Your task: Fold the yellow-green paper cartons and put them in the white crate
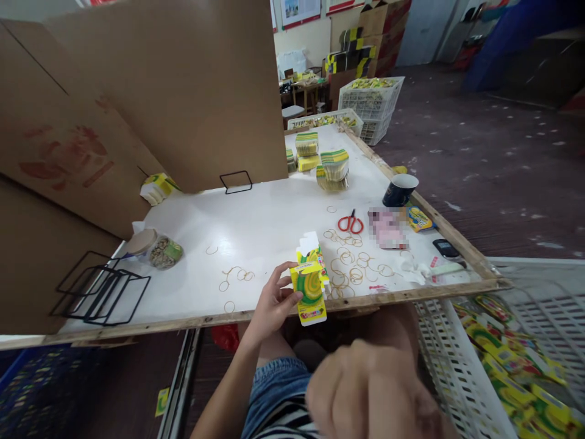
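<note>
My left hand (273, 303) is closed on a small yellow and green carton (309, 292) at the table's front edge. The carton stands tilted, with white flaps sticking out at its top and side. Close to the camera, my right hand (370, 390) looms large and blurred, fingers curled inward; whatever it may hold is hidden. Thin tan rubber bands (354, 259) lie scattered just beyond the carton. Behind them are red-handled scissors (351, 224).
Bundled flat cartons (333, 167) stand at the back. A dark mug (400, 190) sits near the right edge. Big cardboard (196, 91) walls off the left. A jar (164, 251) and wire frames (105, 289) are leftward. A white crate (445, 366) of filled yellow packs is right.
</note>
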A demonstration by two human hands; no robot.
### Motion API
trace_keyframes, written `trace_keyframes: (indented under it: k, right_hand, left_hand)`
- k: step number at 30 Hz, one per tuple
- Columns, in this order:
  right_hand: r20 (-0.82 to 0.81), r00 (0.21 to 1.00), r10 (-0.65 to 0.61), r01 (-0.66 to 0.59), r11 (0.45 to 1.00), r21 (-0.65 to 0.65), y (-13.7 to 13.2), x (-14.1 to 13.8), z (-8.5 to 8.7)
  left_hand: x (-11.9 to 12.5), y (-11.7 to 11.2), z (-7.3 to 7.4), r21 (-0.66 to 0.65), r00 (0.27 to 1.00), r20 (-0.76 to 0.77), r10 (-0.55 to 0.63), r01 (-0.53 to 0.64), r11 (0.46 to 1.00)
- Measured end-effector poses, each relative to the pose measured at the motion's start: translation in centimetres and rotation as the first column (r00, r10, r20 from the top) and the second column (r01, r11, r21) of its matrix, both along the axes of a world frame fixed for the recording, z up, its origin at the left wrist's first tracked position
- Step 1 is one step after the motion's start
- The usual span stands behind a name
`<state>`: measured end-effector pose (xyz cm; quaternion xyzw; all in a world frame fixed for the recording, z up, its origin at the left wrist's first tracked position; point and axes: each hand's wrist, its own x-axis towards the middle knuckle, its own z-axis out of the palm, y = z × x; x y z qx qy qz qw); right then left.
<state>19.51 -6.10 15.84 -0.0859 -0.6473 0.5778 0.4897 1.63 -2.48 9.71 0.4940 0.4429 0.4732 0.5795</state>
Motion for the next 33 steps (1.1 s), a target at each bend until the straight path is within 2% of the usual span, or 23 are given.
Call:
trace_keyframes:
  k: [2, 3, 4, 5, 6, 7, 10, 14, 17, 20, 22, 25, 29, 33]
  right_hand:
    - [0.003, 0.983, -0.182, 0.182, 0.980, -0.079, 1.4, 0.2, -0.5]
    - [0.035, 0.949, -0.314, 0.316, 0.938, -0.140, 2.3, 0.2, -0.9]
    - [0.095, 0.893, -0.440, 0.450, 0.871, -0.199, 3.3, 0.3, -1.4]
    - [0.170, 0.836, -0.522, 0.549, 0.801, -0.240, 4.3, 0.3, -2.0]
    - [0.246, 0.798, -0.551, 0.602, 0.755, -0.260, 5.2, 0.3, -2.6]
    - [0.312, 0.787, -0.532, 0.610, 0.746, -0.267, 5.9, 0.2, -3.2]
    - [0.434, 0.818, -0.378, 0.516, 0.816, -0.262, 6.9, -0.1, -4.9]
    - [0.541, 0.800, -0.260, 0.424, 0.883, -0.202, 6.9, -0.4, -5.4]
    - [0.654, 0.685, -0.323, 0.471, 0.880, -0.059, 7.0, -0.5, -5.1]
    - [0.722, 0.524, -0.452, 0.542, 0.831, 0.127, 7.3, -0.7, -5.0]
    - [0.740, 0.475, -0.476, 0.546, 0.819, 0.176, 7.3, -1.0, -5.2]
    - [0.725, 0.520, -0.452, 0.522, 0.840, 0.150, 7.2, -1.1, -5.7]
    - [0.614, 0.674, -0.411, 0.480, 0.876, 0.059, 6.9, -0.7, -6.8]
    - [0.458, 0.730, -0.507, 0.569, 0.823, 0.004, 6.4, -0.4, -7.7]
  left_hand:
    - [-0.2, 0.0, 0.3, 0.008, 1.000, -0.006, 0.004, -0.004, 1.000]
    - [-0.3, -0.1, 0.5, 0.014, 1.000, -0.015, 0.006, -0.005, 1.000]
    - [-0.4, -0.1, 0.5, 0.023, 1.000, -0.028, 0.010, -0.009, 1.000]
    - [-0.4, -0.1, 0.6, 0.035, 0.999, -0.048, 0.016, -0.015, 0.999]
    - [-0.5, -0.2, 0.5, 0.050, 0.997, -0.071, 0.025, -0.021, 0.999]
    - [-0.5, -0.2, 0.4, 0.065, 0.995, -0.098, 0.034, -0.027, 0.997]
    - [-0.3, -0.3, 0.1, 0.093, 0.979, -0.199, 0.039, -0.021, 0.995]
    - [-0.1, -0.4, 0.1, 0.075, 0.962, -0.273, 0.027, -0.007, 0.997]
    - [0.0, -0.6, 0.2, 0.042, 0.969, -0.245, -0.001, 0.012, 0.999]
    - [0.1, -0.6, 0.3, 0.015, 0.979, -0.203, -0.032, 0.036, 0.999]
    - [0.1, -0.6, 0.3, -0.004, 0.986, -0.161, -0.046, 0.046, 0.999]
    - [0.1, -0.5, 0.5, -0.030, 0.995, -0.086, -0.045, 0.043, 0.999]
    - [-0.1, -0.4, 0.5, -0.049, 0.999, 0.009, -0.042, 0.043, 0.998]
    - [0.3, -0.3, 0.2, -0.048, 0.995, 0.062, -0.077, 0.080, 0.996]
